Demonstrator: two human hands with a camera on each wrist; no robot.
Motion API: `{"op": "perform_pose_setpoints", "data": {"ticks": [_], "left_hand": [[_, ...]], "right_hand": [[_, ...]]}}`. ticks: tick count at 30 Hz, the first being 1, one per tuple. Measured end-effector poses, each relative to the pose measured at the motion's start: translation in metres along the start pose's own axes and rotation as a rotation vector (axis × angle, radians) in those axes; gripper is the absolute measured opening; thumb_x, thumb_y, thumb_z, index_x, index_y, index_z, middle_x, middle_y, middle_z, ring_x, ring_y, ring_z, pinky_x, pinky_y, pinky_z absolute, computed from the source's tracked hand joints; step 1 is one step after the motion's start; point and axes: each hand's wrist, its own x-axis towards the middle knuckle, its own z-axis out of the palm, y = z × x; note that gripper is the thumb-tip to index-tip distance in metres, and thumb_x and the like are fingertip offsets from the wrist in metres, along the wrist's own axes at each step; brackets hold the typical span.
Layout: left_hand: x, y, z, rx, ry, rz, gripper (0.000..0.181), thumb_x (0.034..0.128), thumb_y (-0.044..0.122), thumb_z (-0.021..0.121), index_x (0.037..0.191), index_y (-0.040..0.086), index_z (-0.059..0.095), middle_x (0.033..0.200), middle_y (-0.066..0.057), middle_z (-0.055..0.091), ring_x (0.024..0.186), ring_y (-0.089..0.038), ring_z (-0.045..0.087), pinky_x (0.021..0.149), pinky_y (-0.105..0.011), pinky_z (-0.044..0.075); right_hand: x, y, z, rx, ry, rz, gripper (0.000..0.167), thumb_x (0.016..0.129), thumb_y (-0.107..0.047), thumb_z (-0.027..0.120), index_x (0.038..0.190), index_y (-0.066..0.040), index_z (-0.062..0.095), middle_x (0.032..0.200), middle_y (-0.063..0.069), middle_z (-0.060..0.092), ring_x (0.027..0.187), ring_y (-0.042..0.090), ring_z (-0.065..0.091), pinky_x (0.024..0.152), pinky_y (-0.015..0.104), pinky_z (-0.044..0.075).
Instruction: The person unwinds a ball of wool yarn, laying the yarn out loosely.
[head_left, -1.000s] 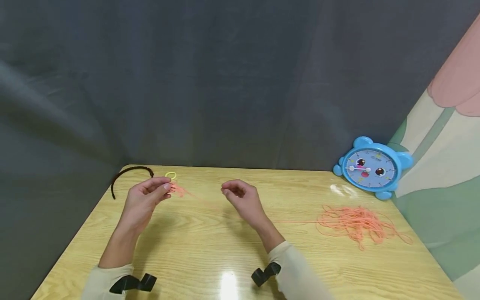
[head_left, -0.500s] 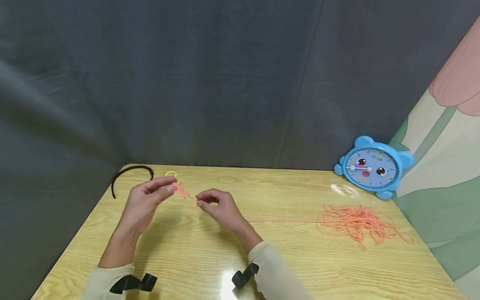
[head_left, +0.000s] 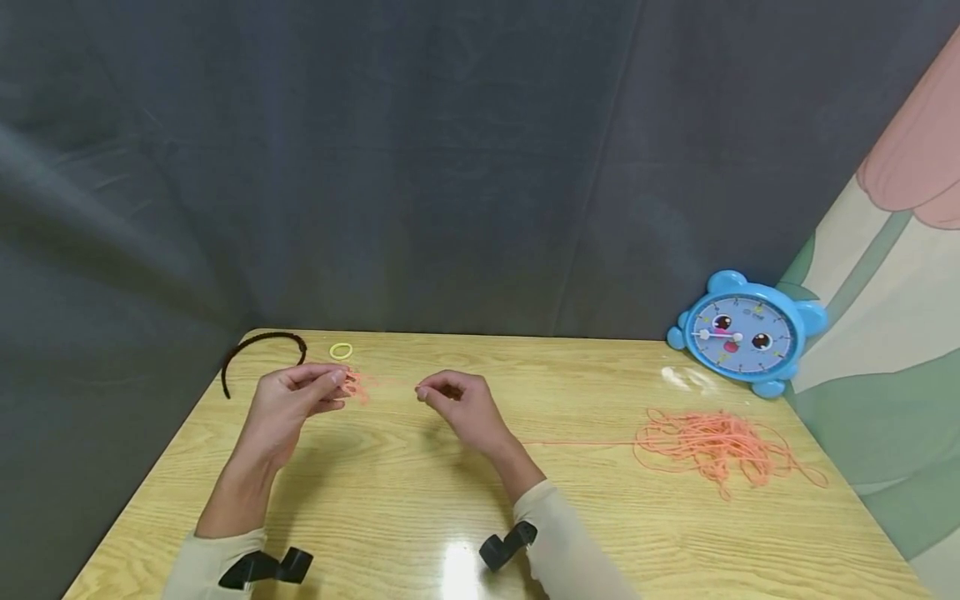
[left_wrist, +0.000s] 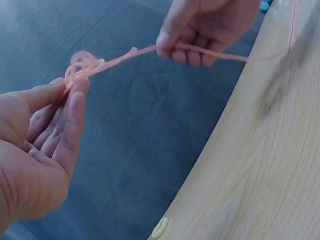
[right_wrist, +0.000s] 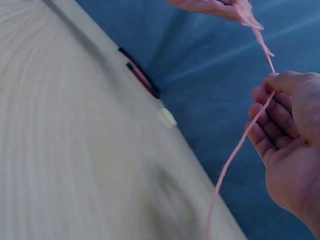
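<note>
Between thumb and fingertips, my left hand [head_left: 281, 408] pinches a small bunch of looped coral yarn [left_wrist: 80, 69] above the table. To its right, my right hand [head_left: 468, 412] pinches the yarn strand [right_wrist: 232, 155] that runs out of that bunch. In the left wrist view the strand looks fairly straight between the two hands. Past the right hand it hangs down to the table and leads to a loose, tangled yarn pile [head_left: 712, 448] at the right.
A pale yellow ring [head_left: 341, 351] and a dark curved band [head_left: 262, 337] lie at the back left of the wooden table [head_left: 405, 533]. At the back right a blue animal-shaped clock [head_left: 742, 337] leans near the curtain. A dark cloth [head_left: 450, 167] hangs behind the table.
My right hand came left close to the left hand, then drew back right a little with the strand. The left hand stays nearly in place, holding the yarn bunch.
</note>
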Motion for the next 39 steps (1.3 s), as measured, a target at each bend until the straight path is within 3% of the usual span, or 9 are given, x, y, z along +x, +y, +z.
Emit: {"op": "perform_pose_setpoints", "data": {"ticks": [6,11,14,19,23,29,34,39], "left_hand": [[-0.001,0.0,-0.004,0.073,-0.048,0.02,0.022,0.0981,0.017,0.073,0.113,0.001,0.075,0.094,0.01,0.076,0.086,-0.007,0.075,0.078,-0.023,0.063],[-0.002,-0.002,-0.005,0.112,-0.173,0.027,0.009,0.0998,0.009,0.068,0.107,0.008,0.074,0.093,0.008,0.072,0.087,-0.01,0.072,0.083,-0.026,0.062],[-0.003,-0.002,-0.005,0.145,-0.244,0.035,0.009,0.0999,0.008,0.067,0.105,0.01,0.074,0.092,0.009,0.072,0.088,-0.013,0.071,0.086,-0.026,0.06],[-0.003,-0.002,-0.005,0.185,-0.312,0.042,0.016,0.1002,0.013,0.069,0.113,0.004,0.073,0.097,0.008,0.075,0.091,-0.015,0.071,0.088,-0.026,0.059],[-0.004,-0.001,-0.005,0.194,-0.325,0.027,0.022,0.1004,0.016,0.069,0.117,0.003,0.073,0.099,0.004,0.076,0.091,-0.014,0.071,0.089,-0.028,0.059],[-0.004,0.0,-0.003,0.206,-0.317,0.007,0.02,0.0998,0.018,0.07,0.114,0.004,0.075,0.099,0.011,0.075,0.092,-0.014,0.069,0.087,-0.029,0.058],[-0.003,-0.001,-0.004,0.187,-0.319,0.02,0.016,0.1009,0.017,0.069,0.111,0.007,0.076,0.096,0.009,0.076,0.088,-0.016,0.069,0.08,-0.029,0.059],[-0.002,0.0,-0.004,0.177,-0.325,0.014,0.019,0.1013,0.017,0.068,0.113,0.002,0.074,0.097,0.008,0.077,0.084,-0.012,0.069,0.075,-0.029,0.059]], "right_hand": [[0.0,-0.01,-0.025,-0.023,0.096,-0.03,0.018,0.101,-0.017,0.068,0.106,-0.001,0.076,0.099,0.015,0.074,0.083,0.021,0.063,0.07,0.021,0.049],[-0.001,-0.017,-0.041,-0.044,0.152,-0.049,0.016,0.101,-0.017,0.069,0.104,-0.003,0.076,0.098,0.016,0.074,0.084,0.026,0.064,0.069,0.02,0.05],[-0.001,-0.019,-0.049,-0.043,0.184,-0.071,0.016,0.101,-0.015,0.069,0.103,-0.001,0.075,0.097,0.018,0.073,0.081,0.02,0.063,0.068,0.02,0.049],[-0.003,-0.024,-0.063,-0.04,0.226,-0.087,0.017,0.101,-0.013,0.068,0.104,0.003,0.074,0.099,0.021,0.073,0.082,0.008,0.064,0.072,0.019,0.053],[-0.005,-0.025,-0.076,-0.038,0.268,-0.074,0.016,0.101,-0.012,0.068,0.105,0.003,0.074,0.1,0.021,0.072,0.084,0.006,0.066,0.076,0.019,0.056],[-0.009,-0.029,-0.095,-0.045,0.322,-0.07,0.017,0.1,-0.015,0.069,0.104,0.001,0.074,0.099,0.015,0.072,0.088,0.015,0.07,0.083,0.023,0.061],[-0.014,-0.032,-0.11,-0.065,0.368,-0.086,0.02,0.1,-0.018,0.07,0.103,0.001,0.074,0.092,0.001,0.072,0.084,0.011,0.068,0.08,0.022,0.059],[-0.019,-0.033,-0.127,-0.053,0.417,-0.099,0.023,0.1,-0.018,0.07,0.103,0.005,0.073,0.088,-0.002,0.071,0.081,0.008,0.066,0.077,0.019,0.057]]}}
